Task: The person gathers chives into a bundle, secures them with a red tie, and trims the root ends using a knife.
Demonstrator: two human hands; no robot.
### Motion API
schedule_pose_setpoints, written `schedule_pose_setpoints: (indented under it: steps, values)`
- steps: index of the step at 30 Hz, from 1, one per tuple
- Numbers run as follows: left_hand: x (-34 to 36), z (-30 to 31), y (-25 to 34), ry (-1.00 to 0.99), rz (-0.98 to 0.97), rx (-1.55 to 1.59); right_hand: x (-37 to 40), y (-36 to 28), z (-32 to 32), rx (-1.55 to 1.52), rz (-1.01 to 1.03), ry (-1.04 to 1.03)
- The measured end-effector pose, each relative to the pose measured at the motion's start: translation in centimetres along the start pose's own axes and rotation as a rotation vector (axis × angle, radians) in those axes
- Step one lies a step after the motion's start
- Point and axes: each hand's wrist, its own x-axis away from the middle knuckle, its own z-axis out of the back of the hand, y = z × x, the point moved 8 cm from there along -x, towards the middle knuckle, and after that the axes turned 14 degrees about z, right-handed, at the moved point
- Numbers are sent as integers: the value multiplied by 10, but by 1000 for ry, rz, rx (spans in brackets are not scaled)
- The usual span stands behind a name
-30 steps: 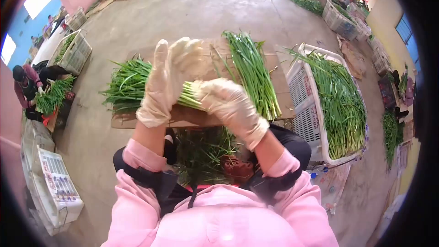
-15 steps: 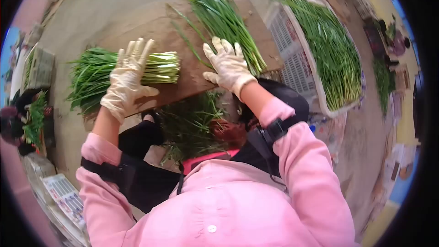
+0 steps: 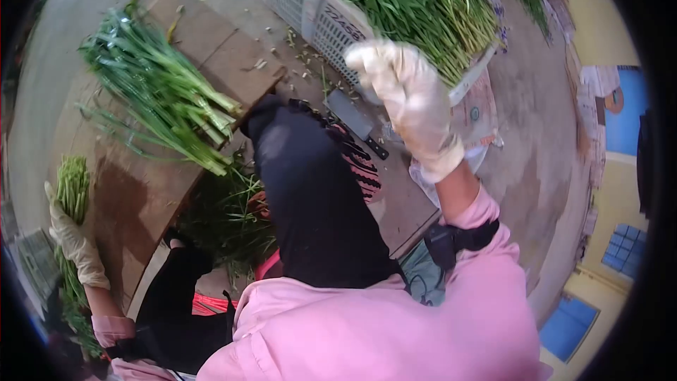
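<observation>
Leftward, at nine o'clock, a bundle of green stalks (image 3: 72,187) lies on the worktop (image 3: 123,222), the left hand (image 3: 76,248) against it, fingers extended; its grip is unclear. At ten rests a looser bunch (image 3: 159,95). Toward one, the right hand (image 3: 412,102), fingers bent close together, hovers near a filled crate (image 3: 321,10) and cleaver (image 3: 350,114).

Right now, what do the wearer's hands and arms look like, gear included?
Left hand and right hand: thin, wrinkled, off-white gloves reaching the wrists. Pink sleeves, ends pushed up clear of the gloves. Black strap with a dark boxy unit around the right sleeve; black band on the left sleeve too, its details too dark to tell.
</observation>
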Motion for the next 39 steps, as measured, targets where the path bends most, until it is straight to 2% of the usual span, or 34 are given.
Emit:
schedule_pose_setpoints:
  steps: [1,2,3,4,5,6,8,10,11,12,13,14,16,17,18,19,20,21,22,23,25,26,32,34,36,38,39]
  values:
    - [-5,-18,-16,-214,164,325,39,36,4,-56,-222,-11]
    - [-7,-36,-32,-365,374,639,77,66,-2,87,-145,-74]
    - [4,-23,0,-267,125,305,115,96,-8,233,-66,-125]
    - [16,-16,27,-157,-122,-24,162,139,-15,96,-381,-121]
    - [15,-15,27,-214,-100,-54,186,165,-25,236,-443,-324]
    - [15,-11,28,-260,-90,-16,221,188,-24,233,-657,-255]
    - [16,-4,30,-350,-67,44,248,233,-39,417,-552,-237]
    - [15,-1,27,-508,79,350,256,263,-57,541,-450,-245]
    - [17,-1,21,-544,150,456,263,287,-63,571,-685,-324]
    - [19,2,11,-569,221,558,264,295,-65,603,-777,-324]
    - [14,12,-11,-462,132,339,277,319,-71,609,-917,-325]
    - [21,25,23,-447,150,264,275,322,-73,623,-994,-424]
    - [30,38,21,-486,199,383,271,337,-83,669,-882,-581]
    - [35,47,28,-459,217,332,257,323,-77,748,-909,-541]
    - [37,57,25,-442,204,171,249,324,-83,747,-886,-622]
    - [36,63,7,-425,146,21,264,347,-86,734,-835,-594]
    - [35,68,4,-409,106,-42,274,364,-89,737,-799,-665]
    - [32,66,-5,-406,56,-132,264,341,-81,727,-844,-590]
    - [31,68,-10,-395,2,-219,279,350,-85,687,-854,-589]
    - [31,72,-6,-392,-11,-237,284,348,-83,671,-769,-516]
    - [27,73,-8,-364,-96,-269,292,343,-79,619,-757,-504]
    - [22,66,-14,-367,-94,-361,296,338,-76,585,-761,-495]
    - [-3,44,-29,-607,60,-218,311,294,-39,189,-778,-342]
    - [-10,38,-30,-634,94,-101,311,266,-23,-23,-774,-207]
    - [-17,43,-34,-570,75,42,266,162,-10,-115,-754,-29]
    - [-24,34,-35,-583,95,-84,270,127,10,-354,-798,111]
    - [-25,15,-53,-581,82,-132,271,105,16,-536,-815,202]
